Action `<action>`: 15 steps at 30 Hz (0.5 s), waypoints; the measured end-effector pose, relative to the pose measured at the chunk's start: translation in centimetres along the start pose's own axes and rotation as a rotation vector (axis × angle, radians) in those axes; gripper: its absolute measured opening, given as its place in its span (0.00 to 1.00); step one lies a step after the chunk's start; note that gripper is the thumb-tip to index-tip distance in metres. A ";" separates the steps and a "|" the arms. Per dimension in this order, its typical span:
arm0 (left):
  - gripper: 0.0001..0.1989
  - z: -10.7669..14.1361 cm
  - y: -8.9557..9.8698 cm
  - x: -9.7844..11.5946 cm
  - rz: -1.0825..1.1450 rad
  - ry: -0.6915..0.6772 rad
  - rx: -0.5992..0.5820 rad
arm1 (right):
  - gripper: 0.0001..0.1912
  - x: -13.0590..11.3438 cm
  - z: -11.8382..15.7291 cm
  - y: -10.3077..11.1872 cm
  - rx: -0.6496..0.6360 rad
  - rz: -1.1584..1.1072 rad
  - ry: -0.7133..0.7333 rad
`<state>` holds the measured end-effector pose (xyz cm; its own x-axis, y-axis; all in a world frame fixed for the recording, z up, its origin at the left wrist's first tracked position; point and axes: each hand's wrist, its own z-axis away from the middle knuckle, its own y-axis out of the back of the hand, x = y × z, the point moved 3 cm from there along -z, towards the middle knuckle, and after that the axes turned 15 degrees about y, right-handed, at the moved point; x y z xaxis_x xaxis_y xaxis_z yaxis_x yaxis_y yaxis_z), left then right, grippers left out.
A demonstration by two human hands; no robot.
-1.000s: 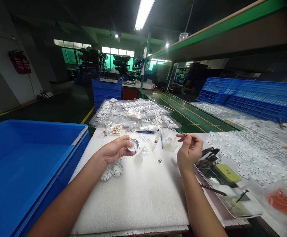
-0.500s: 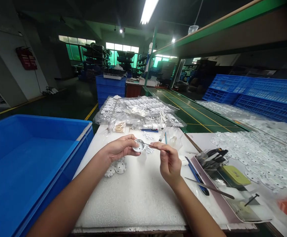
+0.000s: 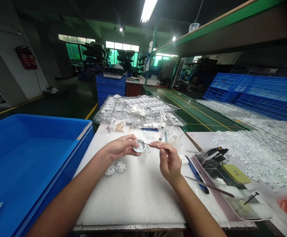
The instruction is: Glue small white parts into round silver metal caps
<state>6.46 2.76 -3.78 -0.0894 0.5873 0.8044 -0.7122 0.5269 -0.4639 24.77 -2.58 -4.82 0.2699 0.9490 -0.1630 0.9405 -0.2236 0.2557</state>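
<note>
Between thumb and fingers, my left hand (image 3: 123, 147) holds a round white part (image 3: 140, 146) above the white foam sheet (image 3: 133, 200). My right hand (image 3: 169, 161) grips a thin metal tool (image 3: 153, 145), its tip over the face of the round part. Two gear-edged round parts (image 3: 120, 166) lie on the foam below my left hand. Small white pieces (image 3: 148, 135) lie behind the held part.
A blue bin (image 3: 35, 144) stands at the left. Bagged trays of white parts (image 3: 143, 107) and cotton swabs (image 3: 119, 126) are at the back. At the right are a blue cutter (image 3: 196, 174) and a tool tray (image 3: 211, 194).
A white sheet corner now shows in the blue bin at the lower left. Both hands keep nearly the same pose, with the tool still at the round part.
</note>
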 end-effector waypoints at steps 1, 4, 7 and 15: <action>0.11 0.0 0.0 0.0 -0.001 0.002 0.003 | 0.16 0.0 0.0 0.0 0.007 0.004 -0.006; 0.11 0.0 -0.1 -0.1 0.000 0.002 0.012 | 0.13 -0.3 -0.2 0.0 0.045 -0.025 -0.041; 0.12 0.0 0.1 0.0 0.007 -0.009 0.034 | 0.09 -0.6 -0.8 0.0 0.142 -0.091 -0.102; 0.14 0.3 1.4 0.7 0.058 -0.056 0.139 | 0.11 3.6 -1.3 7.3 0.553 0.431 -0.320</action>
<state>5.17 3.71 -3.78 -0.1695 0.5771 0.7989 -0.7935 0.4008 -0.4579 32.36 -0.49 -2.33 0.6034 0.6609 -0.4462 0.6819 -0.7177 -0.1409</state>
